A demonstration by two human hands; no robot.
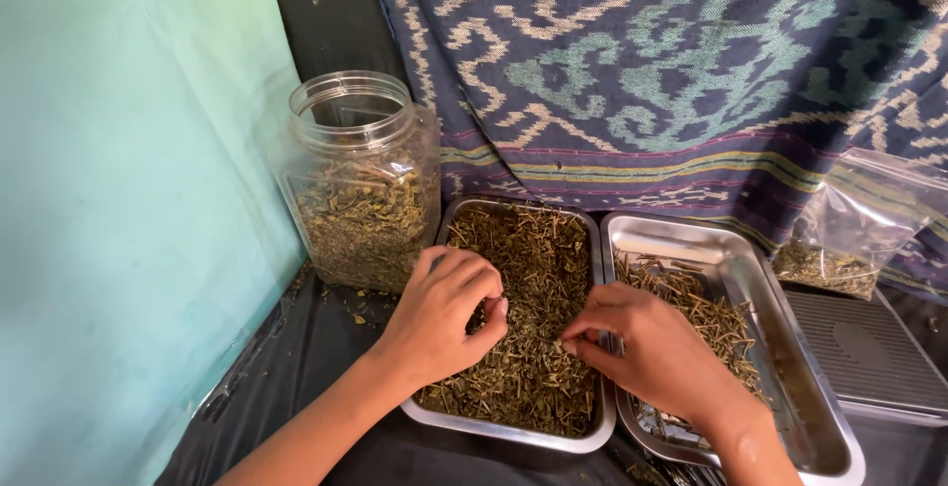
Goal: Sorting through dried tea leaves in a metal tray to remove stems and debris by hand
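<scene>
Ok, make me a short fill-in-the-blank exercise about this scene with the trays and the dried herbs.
1. Both hands, the left hand and the right hand, pick at dried stems in the ____ of the two metal trays.
2. The right tray holds ____ dried material than the left tray.
3. The clear plastic jar left of the trays has no ____ on it.
4. Behind the trays hangs a patterned woven ____.

Missing words: left; less; lid; cloth

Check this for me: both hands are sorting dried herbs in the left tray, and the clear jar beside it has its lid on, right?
Not quite. In the head view the jar has no lid; its mouth is open. Both hands do work in the left tray.
</scene>
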